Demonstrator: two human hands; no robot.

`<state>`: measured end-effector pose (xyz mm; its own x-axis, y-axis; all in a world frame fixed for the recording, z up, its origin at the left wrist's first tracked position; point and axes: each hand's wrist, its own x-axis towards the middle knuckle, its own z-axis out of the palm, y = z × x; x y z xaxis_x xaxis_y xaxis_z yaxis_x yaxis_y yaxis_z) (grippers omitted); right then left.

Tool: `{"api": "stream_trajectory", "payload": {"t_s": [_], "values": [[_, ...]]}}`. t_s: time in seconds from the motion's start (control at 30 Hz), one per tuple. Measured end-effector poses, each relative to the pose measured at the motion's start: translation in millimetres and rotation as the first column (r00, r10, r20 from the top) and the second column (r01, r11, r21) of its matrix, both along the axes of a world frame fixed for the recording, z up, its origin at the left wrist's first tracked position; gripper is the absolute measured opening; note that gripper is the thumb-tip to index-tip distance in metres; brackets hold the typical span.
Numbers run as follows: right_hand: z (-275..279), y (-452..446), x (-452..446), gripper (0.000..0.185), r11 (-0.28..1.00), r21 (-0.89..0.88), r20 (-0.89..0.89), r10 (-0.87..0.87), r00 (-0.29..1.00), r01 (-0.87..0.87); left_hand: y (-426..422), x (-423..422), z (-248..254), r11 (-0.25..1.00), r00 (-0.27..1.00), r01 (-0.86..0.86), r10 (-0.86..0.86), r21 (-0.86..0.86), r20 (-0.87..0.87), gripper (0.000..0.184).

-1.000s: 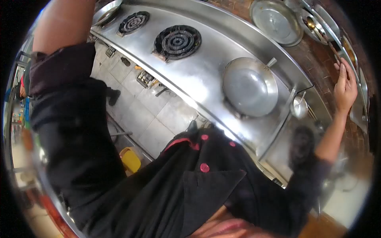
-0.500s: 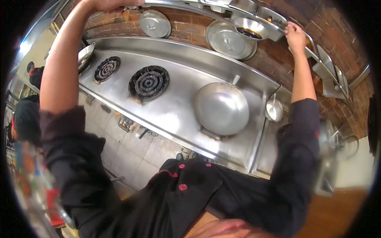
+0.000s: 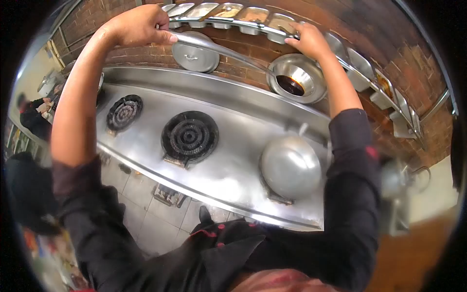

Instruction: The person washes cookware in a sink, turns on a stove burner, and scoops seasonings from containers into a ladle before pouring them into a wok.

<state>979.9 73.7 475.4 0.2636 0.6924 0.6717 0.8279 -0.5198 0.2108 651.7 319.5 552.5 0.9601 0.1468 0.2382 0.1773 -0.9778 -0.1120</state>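
Observation:
My left hand (image 3: pixel 141 27), at the upper left, is closed around the end of a long-handled metal ladle (image 3: pixel 221 50). The ladle reaches right across the view, and a dark brown liquid (image 3: pixel 291 86) lies in its bowl. Behind that bowl, a round metal lid (image 3: pixel 276 63) is partly covered. My right hand (image 3: pixel 311 41) reaches to a metal pan of pale seasoning (image 3: pixel 282 23) on the wall rack. Its forefinger is over the pan and its thumb lies lower, apart from it; whether any seasoning is between the fingers is too small to see.
Several metal pans of ingredients (image 3: pixel 253 15) line the curved rack. Below, a wok (image 3: pixel 292 168) sits on the steel stove (image 3: pixel 228 146), right of two black burners (image 3: pixel 189 137). Another lid (image 3: pixel 195 52) leans at the back wall. Other people (image 3: pixel 29 194) are at the left.
My right hand has moved left along the rack, from the pans at the right to the pale seasoning. The camera has tilted up; my left hand still holds the ladle.

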Motion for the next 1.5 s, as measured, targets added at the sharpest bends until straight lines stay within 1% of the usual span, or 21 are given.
{"api": "stream_trajectory", "payload": {"t_s": [0.03, 0.1, 0.13, 0.17, 0.23, 0.27, 0.3, 0.37, 0.6, 0.67, 0.8, 0.87, 0.9, 0.97, 1.0, 1.07, 1.2, 1.3, 1.37, 1.4, 1.5], "values": [[2, 13, 4, 0.041, 1.000, -0.009, 0.002, -0.004, 1.000, 0.004, 13, -2, -1, 1.000, 1.000, 0.005, -0.006, -0.020, -0.029, 0.039], [9, 34, 8, 0.038, 0.994, -0.060, -0.196, -0.102, 0.975, 0.092, 51, -2, -9, 0.997, 1.000, 0.029, -0.029, -0.072, 0.001, 0.038], [8, 42, 17, 0.035, 0.996, 0.018, -0.208, -0.078, 0.975, 0.083, 65, -2, -10, 0.993, 0.998, 0.048, -0.044, -0.110, 0.035, 0.037], [7, 44, 20, 0.035, 0.995, 0.024, -0.203, -0.088, 0.975, 0.095, 76, -2, -8, 0.993, 0.998, 0.060, -0.056, -0.104, 0.041, 0.037], [11, 45, 30, 0.034, 0.959, 0.263, -0.269, -0.035, 0.962, 0.108, 94, 3, -3, 0.995, 0.999, 0.043, -0.043, -0.090, 0.001, 0.037], [13, 45, 24, 0.032, 0.934, 0.304, -0.330, -0.082, 0.940, 0.188, 103, 5, -1, 0.998, 0.999, 0.045, -0.045, -0.041, -0.011, 0.037], [13, 46, 26, 0.032, 0.931, 0.307, -0.324, -0.093, 0.942, 0.197, 112, 7, 1, 0.998, 0.998, 0.057, -0.057, -0.038, -0.004, 0.037], [6, 45, 24, 0.031, 0.868, 0.471, -0.311, -0.005, 0.951, 0.159, 124, 13, 2, 0.998, 0.999, 0.039, -0.040, -0.049, -0.023, 0.038], [-11, 48, 38, 0.028, 0.748, 0.603, -0.407, -0.011, 0.913, 0.278, 141, 29, 2, 0.983, 0.997, 0.074, -0.079, -0.166, -0.019, 0.038], [-14, 51, 51, 0.027, 0.698, 0.678, -0.461, 0.162, 0.872, 0.229, 142, 32, 2, 0.981, 0.991, 0.124, -0.129, -0.152, -0.024, 0.037], [-15, 48, 48, 0.025, 0.686, 0.696, -0.445, 0.179, 0.877, 0.213, 139, 37, 3, 0.980, 0.987, 0.151, -0.156, -0.129, -0.027, 0.036], [-13, 48, 42, 0.020, 0.589, 0.778, -0.526, 0.418, 0.741, 0.219, 137, 37, 2, 0.978, 0.994, 0.109, -0.113, -0.177, -0.010, 0.035], [-11, 46, 39, 0.020, 0.590, 0.777, -0.525, 0.418, 0.741, 0.218, 135, 38, 2, 0.978, 0.994, 0.109, -0.112, -0.178, -0.009, 0.035], [-9, 42, 35, 0.015, 0.506, 0.828, -0.531, 0.565, 0.631, 0.244, 131, 37, 3, 0.983, 0.993, 0.108, -0.113, -0.148, -0.025, 0.036], [-8, 38, 34, 0.015, 0.507, 0.827, -0.531, 0.569, 0.628, 0.240, 128, 35, 4, 0.984, 0.994, 0.102, -0.107, -0.148, -0.024, 0.036], [-4, 30, 29, 0.013, 0.427, 0.873, -0.484, 0.708, 0.514, 0.235, 122, 33, 7, 0.989, 0.997, 0.063, -0.070, -0.133, -0.045, 0.037], [-6, 8, 3, 0.017, 0.384, 0.896, -0.444, 0.778, 0.445, 0.221, 133, 33, 9, 0.987, 0.993, 0.113, -0.115, -0.118, -0.008, 0.038], [-11, -9, -22, 0.017, 0.358, 0.920, -0.391, 0.828, 0.403, 0.156, 127, 28, 17, 0.989, 0.999, 0.049, -0.051, -0.138, -0.009, 0.040], [-16, -19, -40, 0.017, 0.346, 0.922, -0.387, 0.832, 0.397, 0.174, 123, 25, 20, 0.987, 0.998, 0.064, -0.064, -0.150, 0.008, 0.040], [-20, -23, -47, 0.017, 0.344, 0.920, -0.391, 0.836, 0.384, 0.187, 121, 25, 21, 0.978, 0.999, 0.046, -0.049, -0.206, -0.006, 0.039], [-34, -38, -62, 0.019, 0.351, 0.918, -0.396, 0.845, 0.358, 0.186, 112, 20, 25, 0.984, 1.000, 0.023, -0.024, -0.175, -0.003, 0.038]]}}
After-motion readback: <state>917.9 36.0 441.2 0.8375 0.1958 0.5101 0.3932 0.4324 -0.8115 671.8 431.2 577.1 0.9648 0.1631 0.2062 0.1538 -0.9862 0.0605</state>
